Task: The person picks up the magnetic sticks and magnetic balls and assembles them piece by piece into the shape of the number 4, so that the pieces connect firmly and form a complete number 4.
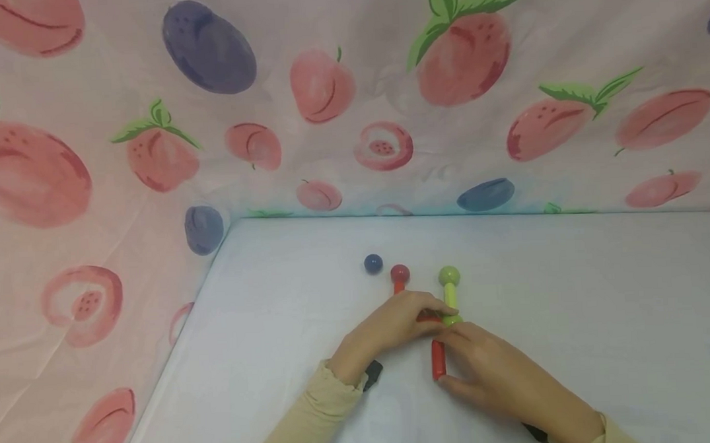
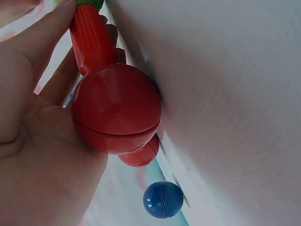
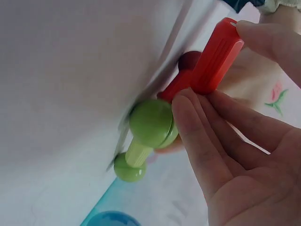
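Note:
My left hand (image 1: 397, 320) pinches a red toy rod (image 2: 94, 40) between thumb and fingers. In the left wrist view, a large red ball (image 2: 116, 101) joins one end of that rod, and a partly visible green ball (image 2: 89, 3) meets the other. My right hand (image 1: 495, 367) holds another ridged red rod (image 3: 217, 56) between thumb tip and fingertips. Its lower end is beside the near green ball (image 3: 151, 122); fingers hide whether they touch. A yellow-green rod (image 1: 450, 296) links this ball to a farther green ball (image 1: 449, 276).
Beyond my left hand, a far red ball (image 1: 400, 273) tops another red rod (image 1: 399, 287), partly hidden by the hand. A loose blue ball (image 1: 373, 263) lies to its left. Fruit-patterned cloth (image 1: 328, 150) rises behind and left of the white table (image 1: 602, 303).

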`<state>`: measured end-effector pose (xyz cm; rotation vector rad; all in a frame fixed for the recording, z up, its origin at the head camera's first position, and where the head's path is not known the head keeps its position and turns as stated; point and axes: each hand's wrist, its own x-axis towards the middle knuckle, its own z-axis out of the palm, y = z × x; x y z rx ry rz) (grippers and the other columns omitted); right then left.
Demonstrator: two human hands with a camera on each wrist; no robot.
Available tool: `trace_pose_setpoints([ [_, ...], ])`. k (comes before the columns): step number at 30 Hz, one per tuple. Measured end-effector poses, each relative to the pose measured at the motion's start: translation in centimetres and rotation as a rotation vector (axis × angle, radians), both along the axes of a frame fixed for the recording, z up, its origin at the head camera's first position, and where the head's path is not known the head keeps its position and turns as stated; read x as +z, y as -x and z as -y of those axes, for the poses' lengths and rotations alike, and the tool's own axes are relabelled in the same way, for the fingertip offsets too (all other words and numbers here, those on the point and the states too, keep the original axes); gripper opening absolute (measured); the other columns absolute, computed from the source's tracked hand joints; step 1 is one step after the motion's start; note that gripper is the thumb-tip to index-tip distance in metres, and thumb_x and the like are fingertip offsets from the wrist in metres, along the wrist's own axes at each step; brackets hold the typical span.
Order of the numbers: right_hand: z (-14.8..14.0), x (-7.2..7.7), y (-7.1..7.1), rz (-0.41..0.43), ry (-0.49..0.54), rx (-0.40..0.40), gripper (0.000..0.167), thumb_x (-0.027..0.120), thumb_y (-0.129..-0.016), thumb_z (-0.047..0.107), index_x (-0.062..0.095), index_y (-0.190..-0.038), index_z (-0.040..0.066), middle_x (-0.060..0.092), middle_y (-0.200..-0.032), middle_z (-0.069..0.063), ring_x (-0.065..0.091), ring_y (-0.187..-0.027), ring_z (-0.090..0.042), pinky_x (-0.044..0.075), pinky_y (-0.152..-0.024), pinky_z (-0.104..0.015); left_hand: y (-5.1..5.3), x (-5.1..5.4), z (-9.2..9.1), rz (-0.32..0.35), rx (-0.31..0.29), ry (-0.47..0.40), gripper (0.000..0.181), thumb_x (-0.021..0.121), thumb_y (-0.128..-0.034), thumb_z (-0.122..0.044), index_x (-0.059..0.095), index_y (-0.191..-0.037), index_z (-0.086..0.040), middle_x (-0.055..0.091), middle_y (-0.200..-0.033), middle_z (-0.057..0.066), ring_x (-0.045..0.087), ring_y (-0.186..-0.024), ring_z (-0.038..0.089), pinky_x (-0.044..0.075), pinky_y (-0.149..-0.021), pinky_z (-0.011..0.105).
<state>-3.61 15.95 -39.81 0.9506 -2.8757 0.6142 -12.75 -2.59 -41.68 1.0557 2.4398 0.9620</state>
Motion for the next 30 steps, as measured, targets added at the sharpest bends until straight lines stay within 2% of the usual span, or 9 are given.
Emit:
trace_pose_setpoints([
  [4,-0.5,0.2,0.2,0.002,-0.002,-0.011,0.052,0.083,-0.078,0.025,0.065,-0.122,0.003,0.064,-0.119,-0.005,0.063,-0.11,-0.018,0.056,-0.09,-0.038,0.0,0.1,0.0,0.001,-0.001,0.003,0.033,0.071,-0.0924,-0.018,0.07,-0.125,-0.021,0.07,-0.119,-0.012,0.06,-0.111,-0.004,0.043,-0.099,0.013],
  [8,-0.8,0.4,0.4,0.006,-0.005,-0.024,0.051,0.084,-0.077,0.024,0.066,-0.12,0.005,0.064,-0.111,-0.001,0.063,-0.099,-0.011,0.057,-0.085,-0.034,-0.1,0.1,0.0,0.001,0.001,0.003,0.033,0.072,-0.0915,-0.02,0.07,-0.125,-0.021,0.071,-0.118,-0.012,0.06,-0.111,-0.004,0.043,-0.099,0.013],
  [12,-1.0,0.4,0.4,0.01,-0.01,-0.033,0.048,0.084,-0.077,0.025,0.067,-0.118,0.007,0.064,-0.109,0.001,0.061,-0.095,-0.009,0.058,-0.083,-0.032,-0.1,0.1,-0.1,-0.008,-0.001,0.0,0.033,0.072,-0.0911,-0.022,0.07,-0.124,-0.021,0.071,-0.118,-0.012,0.06,-0.11,-0.005,0.043,-0.099,0.012],
  [18,-1.2,0.4,0.4,0.01,-0.018,-0.049,0.045,0.084,-0.076,0.025,0.068,-0.115,0.007,0.064,-0.107,0.002,0.06,-0.093,-0.008,0.058,-0.081,-0.031,-0.1,0.2,-0.1,-0.021,-0.001,0.001,0.032,0.072,-0.0909,-0.023,0.071,-0.123,-0.021,0.071,-0.116,-0.012,0.06,-0.108,-0.005,0.043,-0.097,0.011],
  [24,-1.2,0.5,0.4,0.022,-0.043,-0.067,0.047,0.085,-0.076,0.026,0.068,-0.115,0.007,0.064,-0.107,0.002,0.06,-0.094,-0.008,0.058,-0.082,-0.03,-0.1,0.2,-0.1,-0.007,0.002,0.001,0.033,0.072,-0.0908,-0.023,0.071,-0.123,-0.021,0.071,-0.116,-0.012,0.06,-0.105,-0.006,0.044,-0.096,0.011],
  [30,-1.3,0.3,0.4,-0.02,-0.051,-0.057,0.047,0.085,-0.075,0.026,0.068,-0.114,0.007,0.063,-0.106,0.003,0.058,-0.092,-0.007,0.057,-0.079,-0.028,-0.1,0.1,-0.1,-0.008,0.006,0.003,0.033,0.072,-0.0907,-0.024,0.071,-0.123,-0.021,0.071,-0.116,-0.012,0.06,-0.106,-0.007,0.043,-0.097,0.011],
])
